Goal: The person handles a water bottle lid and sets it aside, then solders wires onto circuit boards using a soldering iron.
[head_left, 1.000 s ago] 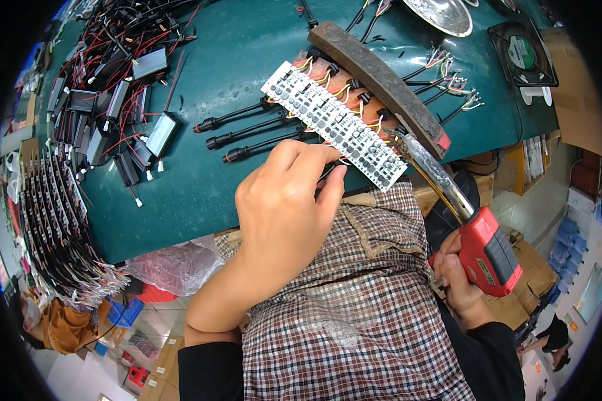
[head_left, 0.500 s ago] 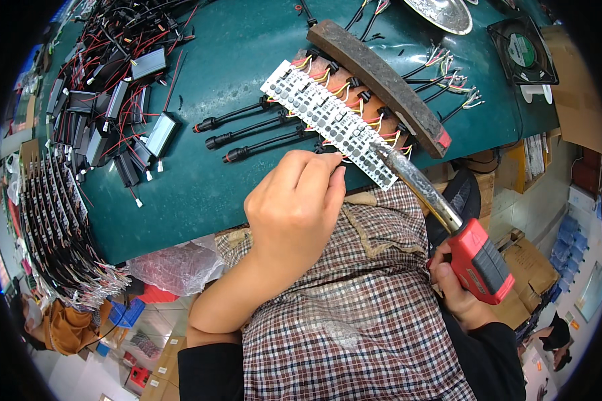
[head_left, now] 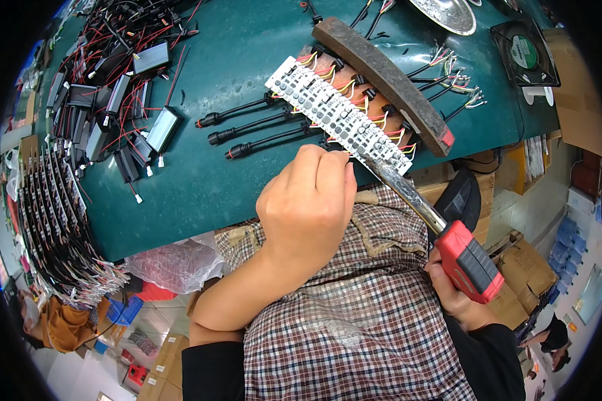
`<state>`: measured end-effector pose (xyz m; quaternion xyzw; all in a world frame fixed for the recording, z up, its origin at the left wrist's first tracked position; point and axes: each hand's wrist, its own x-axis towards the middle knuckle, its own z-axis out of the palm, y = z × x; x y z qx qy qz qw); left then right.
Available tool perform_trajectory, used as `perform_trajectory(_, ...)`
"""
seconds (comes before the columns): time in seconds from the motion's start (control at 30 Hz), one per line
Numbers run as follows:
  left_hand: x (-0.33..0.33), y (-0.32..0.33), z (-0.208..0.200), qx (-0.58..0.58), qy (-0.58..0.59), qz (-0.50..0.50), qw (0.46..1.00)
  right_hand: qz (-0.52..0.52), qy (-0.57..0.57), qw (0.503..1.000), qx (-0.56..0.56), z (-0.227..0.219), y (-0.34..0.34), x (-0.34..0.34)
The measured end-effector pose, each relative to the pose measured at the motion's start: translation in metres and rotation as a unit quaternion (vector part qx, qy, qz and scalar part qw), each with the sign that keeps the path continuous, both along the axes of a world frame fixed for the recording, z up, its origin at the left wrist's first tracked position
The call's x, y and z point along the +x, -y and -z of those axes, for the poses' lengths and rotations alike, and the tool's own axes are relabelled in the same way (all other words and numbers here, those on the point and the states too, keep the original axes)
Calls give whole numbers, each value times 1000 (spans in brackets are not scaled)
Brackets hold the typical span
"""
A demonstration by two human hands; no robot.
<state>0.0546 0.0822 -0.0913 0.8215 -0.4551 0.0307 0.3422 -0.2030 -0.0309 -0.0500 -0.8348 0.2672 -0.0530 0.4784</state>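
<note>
A white circuit board strip lies slantwise on a brownish block, with red, yellow and white wires along its far edge. My left hand is closed in a pinch at the board's near edge, on a black cable mostly hidden by my fingers. My right hand grips a soldering iron by its red and black handle. The iron's tip reaches the near edge of the board beside my left fingertips. Several black connector cables stick out leftward from under the board.
A curved dark bar lies along the board's far side. Heaped at left are grey modules with red and black wires. Stripped cable ends, a metal dish and a fan sit farther right. Bundled cables hang at the table's left edge.
The iron's tip has moved left and down, from the middle of the board to its near edge. My left hand and the board have shifted slightly right.
</note>
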Motion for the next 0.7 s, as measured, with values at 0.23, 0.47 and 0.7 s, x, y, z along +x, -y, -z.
perform_trajectory(0.23, -3, 1, -1, 24, 18, -7, 1000, -3, -10, 1000, 7, 1, 0, 1)
perform_trajectory(0.47, -2, 4, 8, -8, 74, -9, 997, 34, -3, 999, 12, -2, -5, 8)
perform_trajectory(0.7, -3, 4, 9, -4, 82, -10, 997, 23, -42, 999, 25, -8, -4, 9)
